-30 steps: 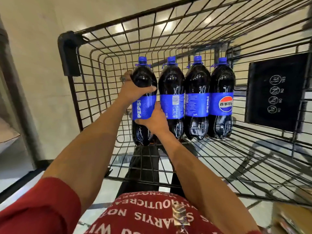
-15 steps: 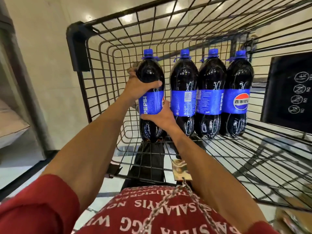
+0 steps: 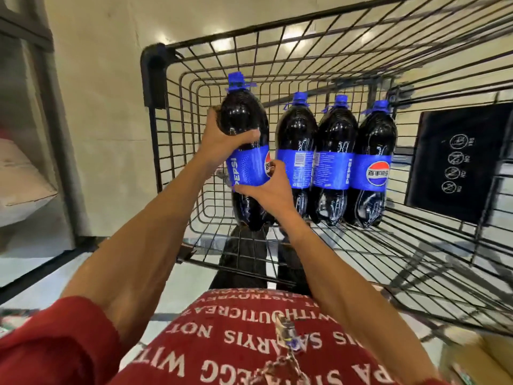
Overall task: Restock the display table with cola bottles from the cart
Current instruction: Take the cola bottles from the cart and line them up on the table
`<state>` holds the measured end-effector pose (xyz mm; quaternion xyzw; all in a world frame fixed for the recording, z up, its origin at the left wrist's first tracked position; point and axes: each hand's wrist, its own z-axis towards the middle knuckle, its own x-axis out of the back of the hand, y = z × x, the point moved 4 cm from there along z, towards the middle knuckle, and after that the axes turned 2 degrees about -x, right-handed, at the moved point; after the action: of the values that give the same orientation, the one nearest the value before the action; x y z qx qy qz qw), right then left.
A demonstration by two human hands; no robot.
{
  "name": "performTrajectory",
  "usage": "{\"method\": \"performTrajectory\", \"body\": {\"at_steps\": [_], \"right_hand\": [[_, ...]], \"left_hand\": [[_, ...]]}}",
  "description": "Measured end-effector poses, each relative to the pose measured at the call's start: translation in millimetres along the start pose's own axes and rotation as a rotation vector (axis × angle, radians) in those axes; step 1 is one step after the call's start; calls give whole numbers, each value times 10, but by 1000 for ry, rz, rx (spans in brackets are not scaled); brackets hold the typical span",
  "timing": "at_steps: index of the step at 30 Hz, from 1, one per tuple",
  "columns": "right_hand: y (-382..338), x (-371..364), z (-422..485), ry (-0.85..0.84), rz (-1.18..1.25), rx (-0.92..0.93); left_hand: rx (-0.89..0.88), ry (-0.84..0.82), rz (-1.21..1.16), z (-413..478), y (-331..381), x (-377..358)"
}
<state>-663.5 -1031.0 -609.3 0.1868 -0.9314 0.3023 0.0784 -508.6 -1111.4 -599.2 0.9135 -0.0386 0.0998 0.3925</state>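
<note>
1. Nearest the camera a red printed shirt (image 3: pixel 249 343) is seen, and both bare forearms are stretched from it into the wire shopping cart (image 3: pixel 155 79).
2. The right hand (image 3: pixel 273 190) is set low on the leftmost Pepsi bottle (image 3: pixel 244 118), at the bottom edge of its blue label (image 3: pixel 247 170). Its fingers (image 3: pixel 249 190) are curled round the body.
3. The left hand (image 3: pixel 222 140) is wrapped round the bottle's dark shoulder above the label. The thumb is laid across the front, and the fingers are hidden behind.
4. The gripped bottle is held upright at the cart's left side, with its blue cap (image 3: pixel 236 80) standing higher than its neighbours' caps. Whether its base is clear of the wire floor cannot be told.
5. The bottle is large and looks full, so it is judged heavy. Its glossy plastic and film label are likely slippery, and its walls should give slightly when squeezed. A two-handed hold, one hand at the shoulder and one low on the body, is judged sound, and support under the base would be safer for carrying.
6. Three more Pepsi bottles (image 3: pixel 336 140) are stood upright in a close row just to the right.
7. Farther off, a black safety placard (image 3: pixel 458 162) is fixed to the cart's right wall. The display table is not shown.
</note>
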Motion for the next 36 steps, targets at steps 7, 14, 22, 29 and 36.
{"method": "performTrajectory", "body": {"at_steps": [7,14,22,29,36], "right_hand": [[-449,361,-445,-100,-2,209],[-1079,644,-1053,-160,-21,404],[-1690,788,-1790,-276,-150,656],[-2085,522,-2505,-386,-260,874],[-2260,-109,-3178,-515,-324,1019]], "left_hand": [[-197,76,11,-653,752,148],[-400,200,-65,-1479,1586,377],[-586,438,-207,-2554,2054,735],[-654,658,-284,-3444,2090,1207],[-696,881,-289,-4345,1846,1803]]}}
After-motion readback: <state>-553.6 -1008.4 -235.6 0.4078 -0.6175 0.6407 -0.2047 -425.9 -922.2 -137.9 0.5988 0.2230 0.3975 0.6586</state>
